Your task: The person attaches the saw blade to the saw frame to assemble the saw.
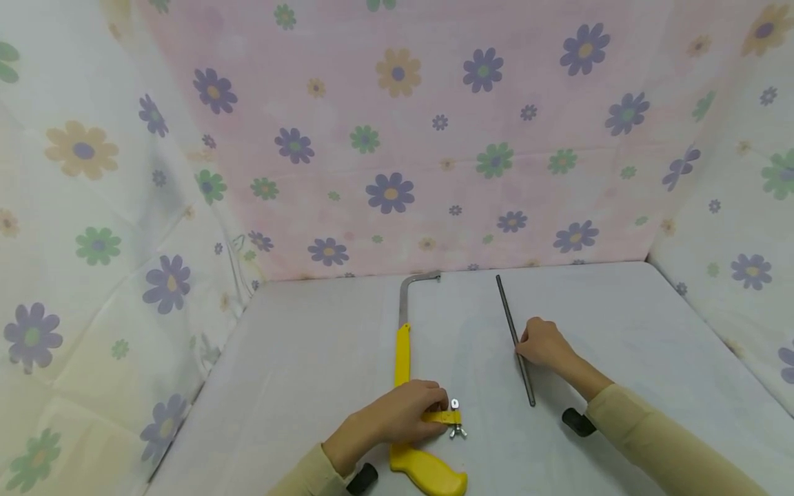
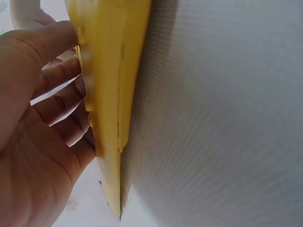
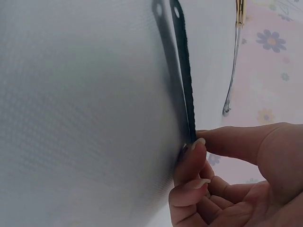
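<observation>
Basically, much of the yellow-and-grey hacksaw frame [image 1: 403,351] is hidden mid-length by the L hand [image 1: 403,413], which lies across it w/ thumb and bent fingers gripping it; some fingertips go out of sight behind the yellow part in the L wrist view, so their exact contact is hard to tell. That close-up also cuts the frame off at the top. In the R wrist view, the thin, dark, straight saw blade [image 1: 507,310] is cut off at one end, and its stretch under the fingers is covered. Can't tell if the blade touches the cloth; its shadow falls just beside it.

R hand [image 1: 547,344] has thumb & fingers together, pinching the blade approx. mid-length, w/ one end beyond the pinch and the other nearer the wearer. Blade looks slim, w/ a finely toothed edge and a round hole at its visible end in the close-up.

Frame lies left of that pinch, well apart from the blade: bent grey metal arm [image 1: 404,296] beyond the L grip, chunky yellow handle [image 1: 431,472] on the near side, silver wing nut [image 1: 457,432] just right of the L fingers. White cloth-covered tabletop [image 1: 298,358] lies below both grips.
</observation>
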Available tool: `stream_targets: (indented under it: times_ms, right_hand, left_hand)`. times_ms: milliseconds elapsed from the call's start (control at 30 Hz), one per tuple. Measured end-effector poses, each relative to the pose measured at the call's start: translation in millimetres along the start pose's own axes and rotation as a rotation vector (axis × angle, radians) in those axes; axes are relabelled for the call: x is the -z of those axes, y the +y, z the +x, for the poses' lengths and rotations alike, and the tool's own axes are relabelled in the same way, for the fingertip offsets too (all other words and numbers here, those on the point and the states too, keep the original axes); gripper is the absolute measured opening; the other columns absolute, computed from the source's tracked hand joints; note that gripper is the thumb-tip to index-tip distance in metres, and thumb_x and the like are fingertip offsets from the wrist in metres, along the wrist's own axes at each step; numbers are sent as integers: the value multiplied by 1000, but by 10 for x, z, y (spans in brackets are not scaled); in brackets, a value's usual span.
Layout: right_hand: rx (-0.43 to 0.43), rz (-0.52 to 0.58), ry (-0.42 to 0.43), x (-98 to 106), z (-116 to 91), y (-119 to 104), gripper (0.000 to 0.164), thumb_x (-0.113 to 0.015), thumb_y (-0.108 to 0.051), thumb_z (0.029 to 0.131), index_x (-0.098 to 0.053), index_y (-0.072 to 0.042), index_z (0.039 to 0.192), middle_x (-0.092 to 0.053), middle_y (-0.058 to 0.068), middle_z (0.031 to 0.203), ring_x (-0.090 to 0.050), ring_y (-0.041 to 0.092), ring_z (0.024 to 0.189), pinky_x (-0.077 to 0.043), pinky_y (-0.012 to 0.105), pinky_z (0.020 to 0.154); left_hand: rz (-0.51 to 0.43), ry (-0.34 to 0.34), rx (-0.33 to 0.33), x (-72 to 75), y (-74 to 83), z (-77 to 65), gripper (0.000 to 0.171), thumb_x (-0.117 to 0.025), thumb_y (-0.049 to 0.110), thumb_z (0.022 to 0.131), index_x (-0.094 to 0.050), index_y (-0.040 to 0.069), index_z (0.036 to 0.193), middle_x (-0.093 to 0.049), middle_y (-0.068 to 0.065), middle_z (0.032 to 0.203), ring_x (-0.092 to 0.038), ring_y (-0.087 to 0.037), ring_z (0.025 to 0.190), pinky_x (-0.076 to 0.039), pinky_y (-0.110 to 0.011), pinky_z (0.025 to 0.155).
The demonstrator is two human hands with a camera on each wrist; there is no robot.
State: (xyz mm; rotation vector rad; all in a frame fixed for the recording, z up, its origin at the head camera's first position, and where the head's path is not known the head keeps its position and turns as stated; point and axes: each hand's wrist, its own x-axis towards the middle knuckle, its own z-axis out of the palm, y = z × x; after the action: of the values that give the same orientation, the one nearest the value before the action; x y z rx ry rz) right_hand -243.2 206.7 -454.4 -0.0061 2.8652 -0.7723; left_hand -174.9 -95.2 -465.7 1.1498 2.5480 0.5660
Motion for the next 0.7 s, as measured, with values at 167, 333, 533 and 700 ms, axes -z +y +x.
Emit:
stream_targets:
  times_ms: [167, 333, 533, 700]
  right_hand:
    - [9, 31, 11, -3, -2, -2, 11, -68, -5, 86, -64, 5, 86, -62, 13, 81, -58, 25, 73, -50, 37, 63]
    - [15, 66, 14, -2, -3, -4, 11, -67, -4, 87, -63, 6, 89, -62, 14, 80, -59, 22, 67, -50, 34, 60]
    - [24, 134, -19, 3, 1, 20, 12, -67, -2, 88, -62, 8, 92, -63, 13, 76, -61, 18, 58, -49, 31, 55]
    - [30, 208, -54, 10, -6, 53, 10, -68, -1, 89, -63, 7, 91, -64, 12, 73, -61, 18, 57, -50, 30, 53]
  left_hand:
    - [-3, 0, 7, 4, 11, -2, 17, -75, 30, 95, -68, 20, 107, -57, 17, 91, -50, 0, 80, -45, -16, 74]
    - [-5, 0, 29, 15, 36, 1, 16, -74, 30, 95, -68, 19, 105, -55, 16, 86, -48, -1, 77, -43, -17, 71]
    - [0, -13, 67, 18, 79, 4, 17, -74, 32, 95, -68, 19, 105, -55, 16, 86, -47, -2, 77, -43, -18, 72]
    - [-8, -23, 89, -1, 85, -1, 19, -73, 32, 96, -68, 18, 106, -56, 17, 89, -47, -2, 79, -43, -19, 74]
